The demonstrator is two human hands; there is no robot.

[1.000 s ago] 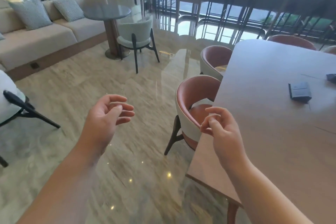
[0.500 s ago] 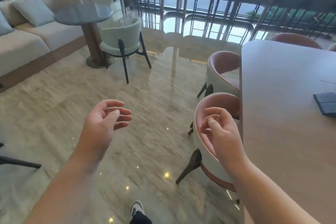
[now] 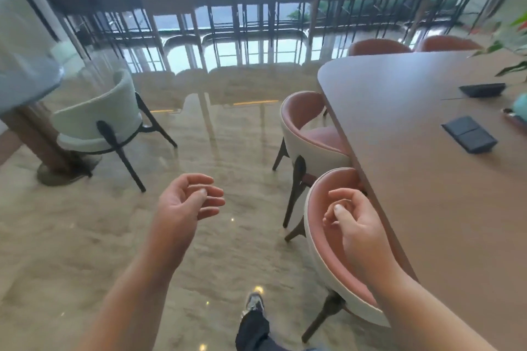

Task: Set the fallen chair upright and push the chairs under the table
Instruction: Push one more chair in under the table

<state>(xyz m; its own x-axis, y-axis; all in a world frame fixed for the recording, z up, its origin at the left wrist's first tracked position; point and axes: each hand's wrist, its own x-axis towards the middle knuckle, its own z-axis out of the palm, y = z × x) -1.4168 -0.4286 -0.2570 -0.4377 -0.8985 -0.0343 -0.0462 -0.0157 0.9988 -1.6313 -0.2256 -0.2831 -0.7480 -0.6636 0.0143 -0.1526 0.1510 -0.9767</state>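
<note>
Pink near chair (image 3: 322, 236) now close below, upright, tucked against table (image 3: 427, 208) — as is far chair (image 3: 302, 134). Left hand (image 3: 182, 205) half-open, empty; right hand (image 3: 353, 222) loosely curled, empty, over the backrest. No fallen chair visible — likely elsewhere or righted.

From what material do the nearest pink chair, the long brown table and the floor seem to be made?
Nearest pink chair: smooth pink upholstery inside, perhaps leather or imitation; cream outer shell; dark legs that look like wood.
Long brown table: matte, even brown top, probably wood veneer or laminate; no grain is visible.
Floor: polished beige stone or tile, marble-like, since veins show and it mirrors the railing.
</note>
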